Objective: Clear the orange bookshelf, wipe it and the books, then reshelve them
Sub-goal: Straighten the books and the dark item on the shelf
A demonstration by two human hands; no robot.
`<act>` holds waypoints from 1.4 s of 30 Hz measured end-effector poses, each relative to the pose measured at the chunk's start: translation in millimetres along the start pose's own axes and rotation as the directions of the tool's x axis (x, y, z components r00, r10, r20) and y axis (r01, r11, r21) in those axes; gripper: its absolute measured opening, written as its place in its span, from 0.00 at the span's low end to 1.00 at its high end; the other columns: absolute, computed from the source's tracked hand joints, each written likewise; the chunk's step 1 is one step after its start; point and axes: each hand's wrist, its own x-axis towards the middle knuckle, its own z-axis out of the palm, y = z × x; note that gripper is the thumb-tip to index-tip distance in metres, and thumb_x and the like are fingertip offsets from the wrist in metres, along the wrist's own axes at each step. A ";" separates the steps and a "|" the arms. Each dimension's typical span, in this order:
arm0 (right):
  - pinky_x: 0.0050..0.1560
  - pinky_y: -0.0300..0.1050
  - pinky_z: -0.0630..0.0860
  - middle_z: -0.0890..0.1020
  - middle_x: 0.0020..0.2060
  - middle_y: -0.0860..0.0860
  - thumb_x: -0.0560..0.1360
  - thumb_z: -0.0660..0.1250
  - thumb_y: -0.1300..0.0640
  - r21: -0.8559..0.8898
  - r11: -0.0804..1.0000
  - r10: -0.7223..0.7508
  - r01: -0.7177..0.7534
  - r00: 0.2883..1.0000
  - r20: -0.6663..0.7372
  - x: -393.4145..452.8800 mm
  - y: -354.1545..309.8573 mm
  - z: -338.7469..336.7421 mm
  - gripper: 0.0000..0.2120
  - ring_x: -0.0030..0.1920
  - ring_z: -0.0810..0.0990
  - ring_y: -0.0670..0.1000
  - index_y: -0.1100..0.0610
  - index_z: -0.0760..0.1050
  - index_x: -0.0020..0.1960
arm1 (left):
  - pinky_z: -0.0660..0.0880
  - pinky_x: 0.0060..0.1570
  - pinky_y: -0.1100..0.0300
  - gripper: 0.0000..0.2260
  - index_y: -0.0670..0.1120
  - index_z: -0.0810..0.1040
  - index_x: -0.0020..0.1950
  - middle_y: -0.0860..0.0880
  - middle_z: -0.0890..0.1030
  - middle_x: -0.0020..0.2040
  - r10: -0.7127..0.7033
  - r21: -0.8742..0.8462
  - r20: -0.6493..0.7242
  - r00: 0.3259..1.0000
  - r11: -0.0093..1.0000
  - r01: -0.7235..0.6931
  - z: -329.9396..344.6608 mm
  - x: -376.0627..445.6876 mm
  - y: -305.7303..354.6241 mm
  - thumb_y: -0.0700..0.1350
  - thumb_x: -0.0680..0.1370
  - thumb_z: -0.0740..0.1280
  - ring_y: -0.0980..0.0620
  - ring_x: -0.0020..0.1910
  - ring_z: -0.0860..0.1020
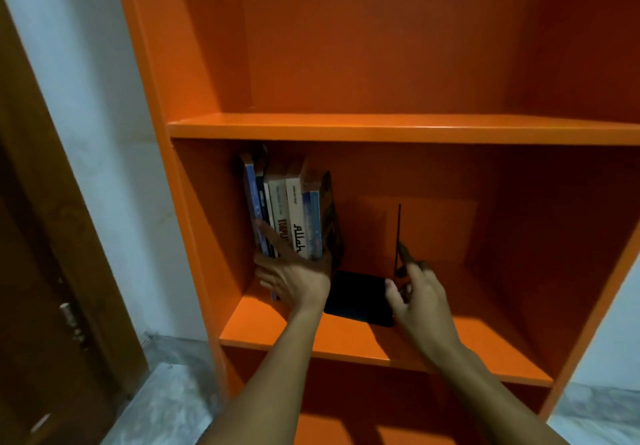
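On middle shelf, left hand spreading flat against books; right hand pinching black bookend, base lying between hands.

The tall orange wooden bookshelf stands against the white wall, with the brown wooden door to its left. The grey stone floor lies below, in front of the wall. The top shelf space sits above the middle one. In the middle space, the row of upright paper books stands on the left side, near the back. The left hand is in front of the books, touching their bottom ends. The flat black metal bookend lies on the shelf board, just right of the books. Its thin upright plate stands further right. The right hand is on the bookend, between its flat part and the plate.
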 end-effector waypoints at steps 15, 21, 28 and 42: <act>0.35 0.40 0.68 0.77 0.65 0.62 0.80 0.63 0.60 0.156 0.985 0.009 -0.072 0.928 0.372 34.1 -36.0 72.2 0.40 0.57 0.79 0.64 0.53 0.38 0.80 | 0.62 0.58 0.44 0.64 0.62 0.29 0.77 0.39 0.62 0.61 0.069 -0.051 0.019 0.997 0.996 -0.068 -36.6 30.2 -3.5 0.58 0.62 0.78 0.38 0.58 0.63; 0.51 0.32 0.72 0.64 0.75 0.53 0.79 0.64 0.67 0.287 0.955 -0.056 -0.072 0.908 0.415 50.8 -45.8 86.9 0.39 0.69 0.72 0.57 0.53 0.43 0.80 | 0.64 0.58 0.43 0.63 0.61 0.28 0.77 0.39 0.62 0.60 0.120 -0.025 0.006 0.993 0.992 -0.120 -36.4 32.3 -10.4 0.66 0.63 0.76 0.37 0.58 0.64; 0.48 0.29 0.71 0.73 0.69 0.54 0.79 0.63 0.68 0.289 0.948 -0.035 -0.133 0.858 0.512 61.1 -50.1 81.4 0.25 0.67 0.74 0.54 0.57 0.64 0.75 | 0.51 0.76 0.37 0.50 0.53 0.37 0.81 0.32 0.45 0.78 0.516 0.227 -0.035 0.856 0.838 -0.496 -47.1 25.2 -24.6 0.58 0.74 0.71 0.32 0.78 0.46; 0.39 0.35 0.76 0.79 0.60 0.54 0.82 0.59 0.64 0.353 0.918 0.022 -0.179 0.914 0.406 67.1 -62.9 109.9 0.17 0.47 0.78 0.47 0.57 0.71 0.70 | 0.34 0.72 0.32 0.31 0.51 0.52 0.82 0.34 0.44 0.80 0.744 0.535 0.171 0.646 0.481 -0.694 -39.5 74.7 -35.5 0.63 0.83 0.52 0.37 0.80 0.41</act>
